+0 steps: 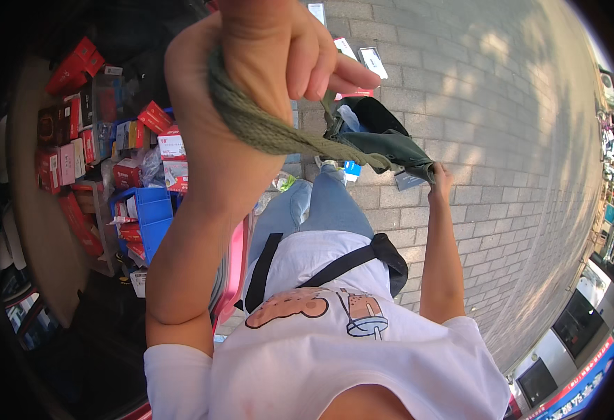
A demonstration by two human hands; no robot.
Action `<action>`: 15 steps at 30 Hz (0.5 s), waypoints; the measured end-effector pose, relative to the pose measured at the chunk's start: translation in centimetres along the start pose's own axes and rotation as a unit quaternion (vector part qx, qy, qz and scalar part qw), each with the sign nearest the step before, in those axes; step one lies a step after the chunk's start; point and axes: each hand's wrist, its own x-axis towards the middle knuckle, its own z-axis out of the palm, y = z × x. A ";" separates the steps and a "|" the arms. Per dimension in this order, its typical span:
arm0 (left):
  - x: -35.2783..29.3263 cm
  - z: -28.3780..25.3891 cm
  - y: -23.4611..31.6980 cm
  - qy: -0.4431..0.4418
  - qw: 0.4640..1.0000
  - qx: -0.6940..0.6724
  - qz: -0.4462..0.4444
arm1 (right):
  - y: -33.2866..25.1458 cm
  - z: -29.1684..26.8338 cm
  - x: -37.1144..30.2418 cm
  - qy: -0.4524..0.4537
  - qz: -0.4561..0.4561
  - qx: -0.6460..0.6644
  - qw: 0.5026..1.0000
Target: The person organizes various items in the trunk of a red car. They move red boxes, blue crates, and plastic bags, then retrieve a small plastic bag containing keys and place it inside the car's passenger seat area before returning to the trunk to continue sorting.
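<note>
Head view: an olive-green woven strap [272,142] loops round the half-curled left hand [254,63], its grip unclear; the right hand [441,180] pinches a dark-green fabric bag [387,145].

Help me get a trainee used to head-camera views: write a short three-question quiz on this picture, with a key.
1. Which of these lies against the left hand?
A) a red box
B) a woven green strap
C) a metal chain

2. True or false: the right hand grips the edge of the dark green bag.

3. Fill in the missing word: the blue plastic bin is on the person's ____ side.

Key: 1. B; 2. True; 3. left.
</note>
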 end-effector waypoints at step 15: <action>16.8 19.6 -10.5 -0.113 0.961 -0.252 0.010 | 0.3 -24.1 3.1 0.050 0.061 0.072 0.994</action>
